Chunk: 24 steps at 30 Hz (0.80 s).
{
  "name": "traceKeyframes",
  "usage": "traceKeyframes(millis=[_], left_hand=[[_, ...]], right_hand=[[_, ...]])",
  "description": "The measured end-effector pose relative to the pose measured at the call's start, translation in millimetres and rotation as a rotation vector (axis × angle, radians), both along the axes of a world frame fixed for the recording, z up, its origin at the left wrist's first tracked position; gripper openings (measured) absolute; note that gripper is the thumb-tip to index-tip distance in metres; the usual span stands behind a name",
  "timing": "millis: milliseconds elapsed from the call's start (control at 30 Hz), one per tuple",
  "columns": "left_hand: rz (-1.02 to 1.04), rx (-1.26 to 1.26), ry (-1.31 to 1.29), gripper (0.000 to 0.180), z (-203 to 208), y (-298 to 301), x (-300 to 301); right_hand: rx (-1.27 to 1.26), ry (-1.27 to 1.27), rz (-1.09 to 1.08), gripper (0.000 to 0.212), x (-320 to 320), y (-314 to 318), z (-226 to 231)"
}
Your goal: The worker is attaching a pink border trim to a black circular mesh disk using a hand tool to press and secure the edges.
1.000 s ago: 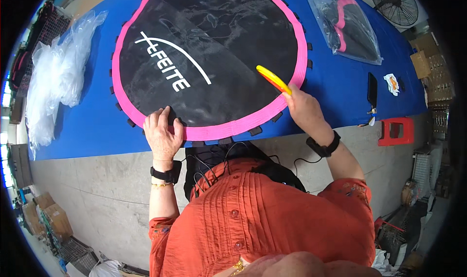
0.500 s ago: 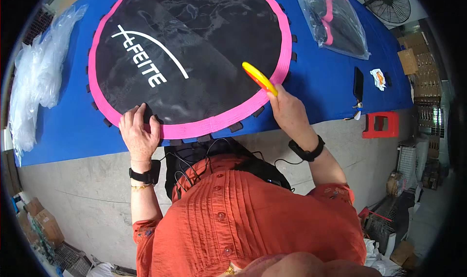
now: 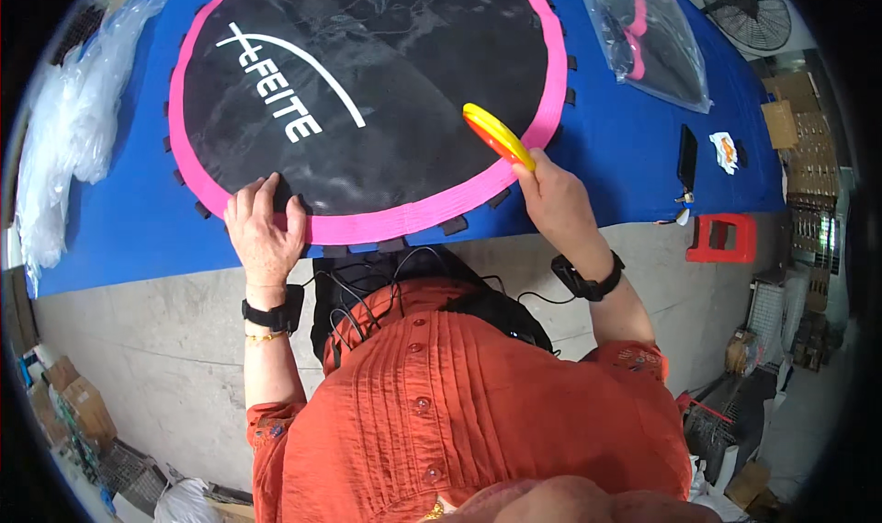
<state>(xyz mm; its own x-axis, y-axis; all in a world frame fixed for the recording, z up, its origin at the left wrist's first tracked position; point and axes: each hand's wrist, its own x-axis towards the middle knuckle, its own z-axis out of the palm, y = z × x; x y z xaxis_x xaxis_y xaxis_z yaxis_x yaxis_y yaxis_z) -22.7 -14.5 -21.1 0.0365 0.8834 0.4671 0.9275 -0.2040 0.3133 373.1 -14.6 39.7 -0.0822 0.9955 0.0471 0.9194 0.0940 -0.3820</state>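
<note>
A round black trampoline mat (image 3: 404,146) with a bright pink border and short black tabs round its rim lies on the blue-covered table. My left hand (image 3: 265,227) rests on the pink border at the near left, its fingers stretched out and the thumb apart. Raised over the near right border, my right hand (image 3: 558,201) is closed on a flat, oblong yellow-and-red object (image 3: 496,137). That object tilts up to the left above the black fabric; its exact kind is not clear.
Clear plastic wrap (image 3: 83,128) lies heaped at the table's left. A bagged black-and-pink item (image 3: 657,50), a dark phone-like slab (image 3: 686,157) and a small white packet (image 3: 724,153) lie at the right. Beyond stand a red stool (image 3: 723,238) and a fan (image 3: 746,10).
My right hand has shifted slightly right, and the yellow-and-red object has turned so more of its red side shows. My left hand stays on the border. The view has shifted a little.
</note>
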Motion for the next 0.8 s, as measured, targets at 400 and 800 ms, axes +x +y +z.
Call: traceKeyframes(millis=[400, 800], left_hand=[[0.002, 0.025, -0.037, 0.037, 0, -2, -1], [0.09, 0.08, -0.03, 0.026, -9, -7, -2]], right_hand=[[-0.106, 0.075, 0.163, 0.023, -26, -22, 15], [-0.186, 0.101, 0.371, 0.023, -58, -6, 14]])
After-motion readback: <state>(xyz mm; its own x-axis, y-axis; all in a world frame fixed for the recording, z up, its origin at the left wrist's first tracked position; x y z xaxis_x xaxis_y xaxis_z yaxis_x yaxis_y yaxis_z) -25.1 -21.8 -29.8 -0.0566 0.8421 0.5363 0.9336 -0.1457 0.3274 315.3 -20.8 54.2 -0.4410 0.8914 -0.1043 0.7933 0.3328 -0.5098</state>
